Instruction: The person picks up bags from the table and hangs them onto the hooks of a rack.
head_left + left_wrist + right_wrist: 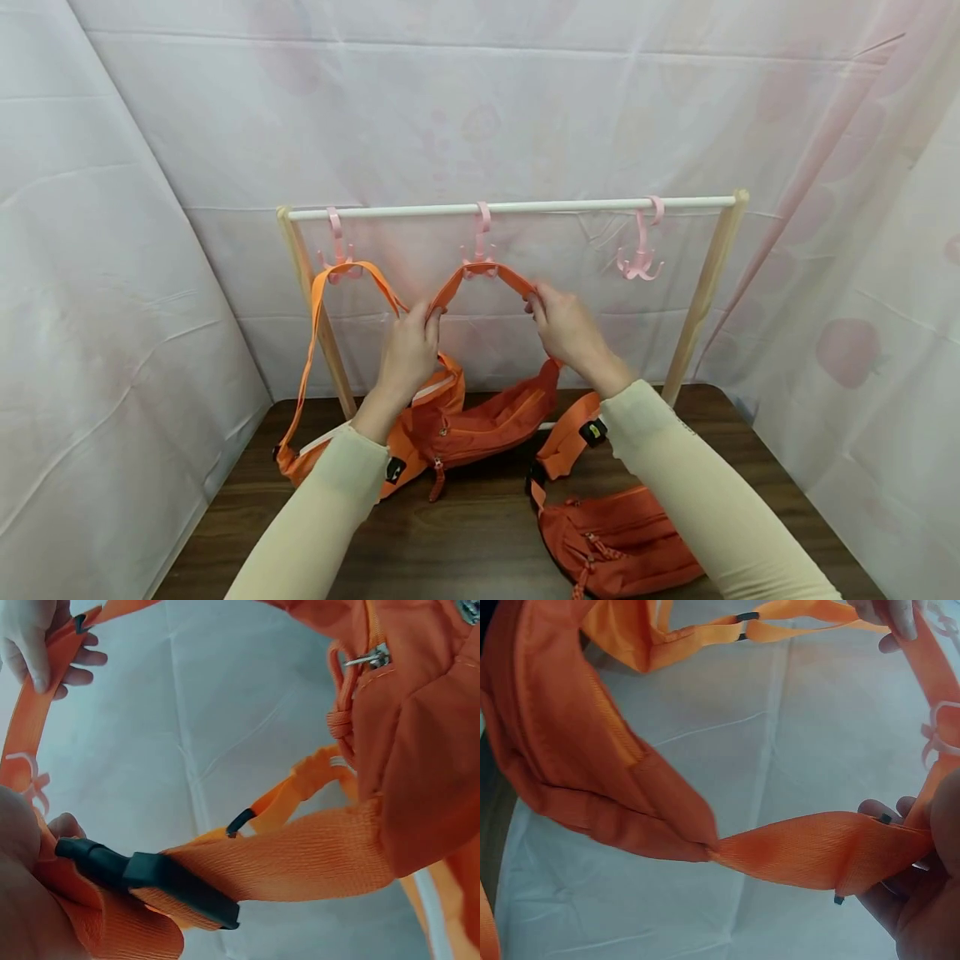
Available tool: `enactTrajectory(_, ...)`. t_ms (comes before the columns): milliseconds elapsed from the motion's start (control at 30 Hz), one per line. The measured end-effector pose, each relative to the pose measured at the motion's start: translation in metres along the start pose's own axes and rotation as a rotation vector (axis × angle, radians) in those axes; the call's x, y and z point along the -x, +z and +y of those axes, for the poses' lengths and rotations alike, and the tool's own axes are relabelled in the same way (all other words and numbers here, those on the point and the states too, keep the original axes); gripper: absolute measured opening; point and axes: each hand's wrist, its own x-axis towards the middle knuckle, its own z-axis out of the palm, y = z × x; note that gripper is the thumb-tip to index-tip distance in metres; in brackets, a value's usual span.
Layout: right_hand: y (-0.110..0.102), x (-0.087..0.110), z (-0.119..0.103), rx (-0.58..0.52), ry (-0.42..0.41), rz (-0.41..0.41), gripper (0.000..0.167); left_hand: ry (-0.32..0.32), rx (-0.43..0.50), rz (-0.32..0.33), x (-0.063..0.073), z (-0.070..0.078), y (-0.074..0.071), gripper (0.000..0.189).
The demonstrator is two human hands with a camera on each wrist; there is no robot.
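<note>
An orange-red waist bag (487, 425) hangs by its strap (480, 268), which lies across the prongs of the middle pink hook (482, 237). My left hand (408, 346) grips the strap left of that hook, close to a black buckle (150, 877). On the other side, my right hand (566, 325) pinches the strap between thumb and fingers. In the right wrist view the strap is twisted where it leaves the bag (630, 772). A lighter orange bag (307, 458) hangs from the left pink hook (341, 250), partly hidden behind my left arm.
A white rod (562, 207) on wooden posts (705, 296) carries the hooks. The right pink hook (640, 250) bears nothing. Another orange-red waist bag (615, 542) lies on the dark wooden table (465, 542), partly under my right forearm. Pale curtains surround the table.
</note>
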Motion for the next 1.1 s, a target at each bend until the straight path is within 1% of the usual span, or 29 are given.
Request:
enactTrajectory(267,0.013,0.005,0.007,0.010,0.037,-0.040,0.021,-0.018,0.011,-0.010,0.014,-0.007,0.004,0.027)
enactTrajectory(367,0.017,0.008,0.009,0.012,0.044,-0.055,0.022,-0.019,0.010,-0.002,0.019,-0.010,0.006,0.028)
enactTrajectory(567,0.024,0.013,0.017,0.014,0.024,-0.062,0.020,-0.018,-0.020,0.017,0.032,-0.019,0.010,0.021)
enactTrajectory(667,0.029,0.015,0.022,0.005,0.012,-0.075,0.018,-0.023,-0.030,0.008,0.040,-0.023,0.012,0.018)
enactTrajectory(733,0.032,0.017,0.025,-0.011,0.015,-0.087,0.016,-0.032,-0.036,0.003,0.044,-0.026,0.014,0.018)
enactTrajectory(833,0.034,0.021,0.028,-0.039,0.027,-0.106,0.016,-0.046,-0.037,-0.004,0.050,-0.027,0.015,0.027)
enactTrajectory(867,0.035,0.023,0.028,-0.046,0.032,-0.109,0.017,-0.049,-0.033,-0.004,0.051,-0.028,0.016,0.029)
enactTrajectory(933,0.036,0.026,0.030,-0.049,0.043,-0.115,0.025,-0.053,-0.020,-0.006,0.054,-0.029,0.017,0.037)
enactTrajectory(1100,0.038,0.030,0.035,-0.026,0.051,-0.123,0.053,-0.056,-0.004,-0.020,0.062,-0.031,0.017,0.055)
